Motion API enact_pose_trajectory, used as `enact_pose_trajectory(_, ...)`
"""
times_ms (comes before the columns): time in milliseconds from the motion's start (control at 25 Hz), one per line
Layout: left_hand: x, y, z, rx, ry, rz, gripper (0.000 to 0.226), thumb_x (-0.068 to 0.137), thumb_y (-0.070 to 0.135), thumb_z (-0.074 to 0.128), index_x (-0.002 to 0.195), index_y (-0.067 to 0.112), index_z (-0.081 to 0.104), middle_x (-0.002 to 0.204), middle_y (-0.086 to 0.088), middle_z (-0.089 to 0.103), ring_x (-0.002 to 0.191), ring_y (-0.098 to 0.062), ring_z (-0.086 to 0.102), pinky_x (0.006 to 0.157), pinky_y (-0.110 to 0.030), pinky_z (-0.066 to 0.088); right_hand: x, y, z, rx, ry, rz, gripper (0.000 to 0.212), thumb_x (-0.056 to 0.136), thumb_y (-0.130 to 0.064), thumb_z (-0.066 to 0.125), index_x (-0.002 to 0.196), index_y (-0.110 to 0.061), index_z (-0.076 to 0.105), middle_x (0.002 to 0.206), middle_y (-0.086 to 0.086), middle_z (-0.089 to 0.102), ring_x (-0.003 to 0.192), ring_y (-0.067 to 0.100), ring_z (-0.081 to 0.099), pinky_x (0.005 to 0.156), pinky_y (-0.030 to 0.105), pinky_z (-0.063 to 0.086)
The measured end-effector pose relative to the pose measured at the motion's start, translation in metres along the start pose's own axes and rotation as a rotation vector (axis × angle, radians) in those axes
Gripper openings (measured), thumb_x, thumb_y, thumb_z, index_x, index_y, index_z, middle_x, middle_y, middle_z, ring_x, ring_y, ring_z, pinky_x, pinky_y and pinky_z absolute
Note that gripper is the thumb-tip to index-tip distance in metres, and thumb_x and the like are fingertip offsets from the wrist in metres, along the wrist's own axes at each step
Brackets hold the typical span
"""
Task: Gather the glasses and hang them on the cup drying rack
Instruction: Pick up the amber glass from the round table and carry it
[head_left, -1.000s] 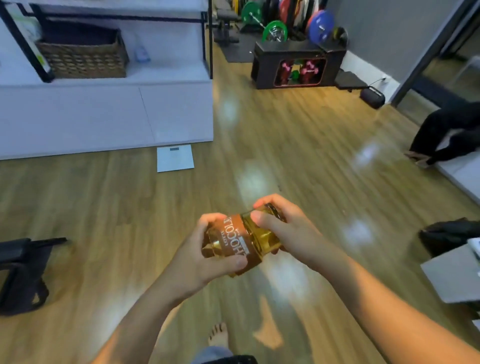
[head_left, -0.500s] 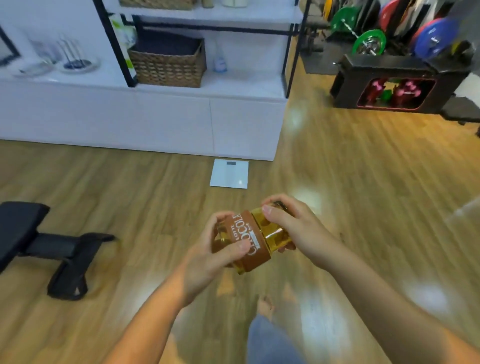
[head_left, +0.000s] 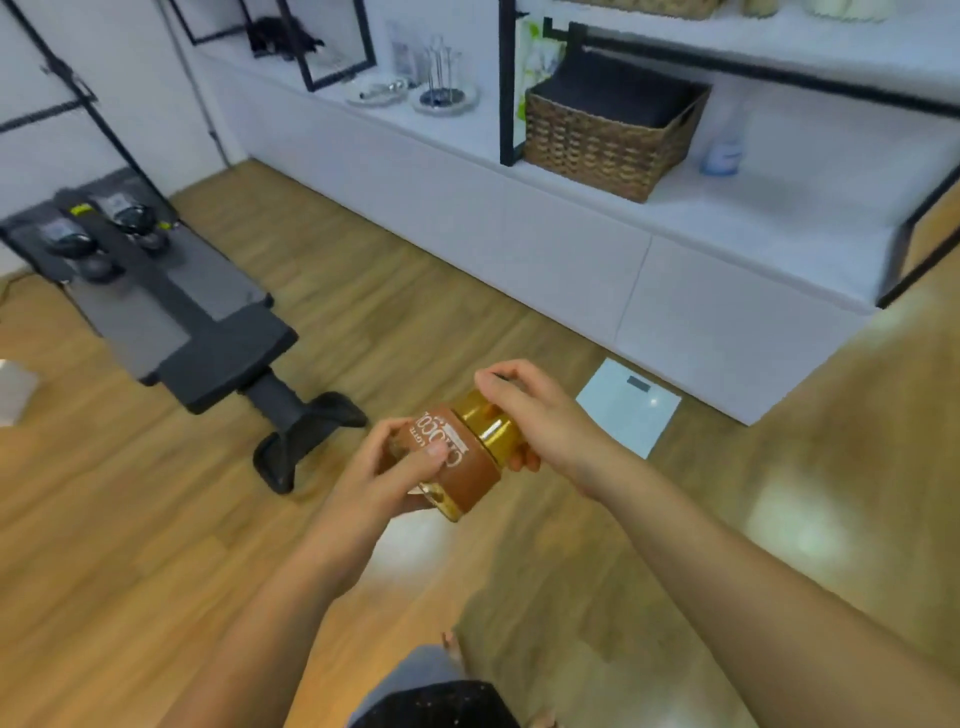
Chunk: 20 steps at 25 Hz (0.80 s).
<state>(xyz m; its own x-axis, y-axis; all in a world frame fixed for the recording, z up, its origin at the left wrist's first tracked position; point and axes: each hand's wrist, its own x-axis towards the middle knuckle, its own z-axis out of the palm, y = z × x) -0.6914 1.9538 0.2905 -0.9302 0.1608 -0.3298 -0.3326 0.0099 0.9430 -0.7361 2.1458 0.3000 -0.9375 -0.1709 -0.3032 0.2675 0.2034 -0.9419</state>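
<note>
From the head camera, both hands hold an amber glass (head_left: 470, 457) with a brown printed label, tilted on its side over the wooden floor (head_left: 130, 545). The left hand (head_left: 384, 480) is clamped around the labelled end; the right hand (head_left: 540, 418) is closed over the golden end. Far beyond the hands, up and left, the cup drying rack (head_left: 441, 78) stands on the white surface (head_left: 753, 223), well left of a wicker basket (head_left: 608, 140).

A bench (head_left: 171, 322) stands on the floor (head_left: 130, 519) at left. A scale (head_left: 628, 408) lies before the cabinet (head_left: 571, 260). A basket (head_left: 608, 140) sits on it.
</note>
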Motion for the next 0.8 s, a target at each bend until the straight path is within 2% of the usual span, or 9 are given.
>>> enact_pose_trajectory(80, 0.034, 0.0, 0.0, -0.028, 0.01, -0.069, 0.055, 0.072, 0.048, 0.072, 0.118, 0.02, 0.061, 0.117, -0.012, 0.067, 0.1, -0.027, 0.068, 0.082, -0.04, 0.058, 0.035, -0.003, -0.016, 0.028, -0.038, 0.0, 0.045, 0.081, -0.067, 0.049, 0.105, -0.031, 0.059, 0.073, -0.003, 0.064, 0.048, 0.012, 0.056, 0.039, 0.023, 0.038)
enact_pose_trajectory(200, 0.099, 0.0, 0.007, -0.142, -0.088, -0.095, 0.067, 0.068, 0.05, 0.075, 0.124, 0.018, 0.058, 0.125, -0.017, 0.064, 0.11, -0.034, 0.063, 0.09, -0.046, 0.055, 0.088, -0.001, -0.048, 0.146, -0.008, 0.01, 0.039, 0.09, -0.06, 0.047, 0.111, -0.03, 0.061, 0.068, -0.004, 0.061, 0.046, 0.011, 0.051, 0.041, 0.024, 0.04)
enact_pose_trajectory(280, 0.149, 0.001, 0.021, -0.204, -0.268, -0.098, 0.078, 0.066, 0.049, 0.08, 0.131, 0.016, 0.054, 0.129, -0.019, 0.061, 0.115, -0.039, 0.06, 0.093, -0.051, 0.052, 0.117, 0.003, -0.072, 0.161, 0.056, 0.045, 0.036, 0.091, -0.058, 0.048, 0.115, -0.035, 0.06, 0.071, -0.009, 0.062, 0.05, 0.009, 0.053, 0.045, 0.027, 0.045)
enact_pose_trajectory(360, 0.198, 0.009, 0.041, -0.256, -0.468, -0.149, 0.09, 0.063, 0.051, 0.083, 0.137, 0.013, 0.048, 0.13, -0.022, 0.061, 0.115, -0.042, 0.06, 0.093, -0.053, 0.052, 0.141, 0.002, -0.097, 0.066, 0.145, 0.092, 0.037, 0.091, -0.062, 0.045, 0.116, -0.04, 0.06, 0.092, -0.011, 0.066, 0.071, 0.005, 0.063, 0.059, 0.025, 0.053)
enact_pose_trajectory(440, 0.247, 0.029, 0.063, -0.297, -0.575, -0.215, 0.099, 0.06, 0.051, 0.087, 0.14, 0.013, 0.043, 0.128, -0.022, 0.062, 0.113, -0.04, 0.062, 0.088, -0.048, 0.054, 0.168, -0.007, -0.128, -0.001, 0.212, 0.119, 0.043, 0.089, -0.065, 0.043, 0.114, -0.037, 0.063, 0.108, -0.008, 0.067, 0.093, 0.007, 0.066, 0.078, 0.028, 0.056)
enact_pose_trajectory(560, 0.312, 0.066, 0.087, -0.339, -0.644, -0.257, 0.101, 0.058, 0.058, 0.085, 0.14, 0.017, 0.044, 0.126, -0.015, 0.066, 0.11, -0.033, 0.065, 0.079, -0.041, 0.056, 0.223, -0.035, -0.176, -0.023, 0.236, 0.227, 0.05, 0.083, -0.068, 0.049, 0.11, -0.031, 0.069, 0.108, -0.001, 0.071, 0.096, 0.017, 0.069, 0.087, 0.039, 0.057)
enact_pose_trajectory(640, 0.346, 0.089, 0.092, -0.455, -0.689, -0.323, 0.086, 0.064, 0.067, 0.076, 0.132, 0.019, 0.058, 0.125, -0.018, 0.066, 0.106, -0.037, 0.066, 0.073, -0.047, 0.057, 0.255, -0.053, -0.196, -0.005, 0.191, 0.294, 0.048, 0.082, -0.068, 0.051, 0.103, -0.031, 0.073, 0.1, 0.003, 0.075, 0.09, 0.024, 0.072, 0.087, 0.045, 0.058)
enact_pose_trajectory(680, 0.365, 0.099, 0.092, -0.509, -0.698, -0.358, 0.081, 0.067, 0.071, 0.069, 0.128, 0.017, 0.062, 0.123, -0.02, 0.066, 0.1, -0.039, 0.068, 0.069, -0.047, 0.058, 0.276, -0.06, -0.205, -0.008, 0.133, 0.299, 0.046, 0.084, -0.069, 0.049, 0.1, -0.035, 0.074, 0.097, 0.004, 0.076, 0.089, 0.027, 0.073, 0.084, 0.044, 0.059)
enact_pose_trajectory(800, 0.417, 0.126, 0.083, -0.644, -0.607, -0.438, 0.08, 0.077, 0.072, 0.056, 0.123, 0.007, 0.064, 0.114, -0.027, 0.067, 0.074, -0.04, 0.072, 0.05, -0.036, 0.059, 0.346, -0.075, -0.217, -0.09, -0.067, 0.27, 0.047, 0.085, -0.074, 0.037, 0.099, -0.047, 0.073, 0.103, 0.003, 0.075, 0.097, 0.03, 0.07, 0.075, 0.038, 0.059)
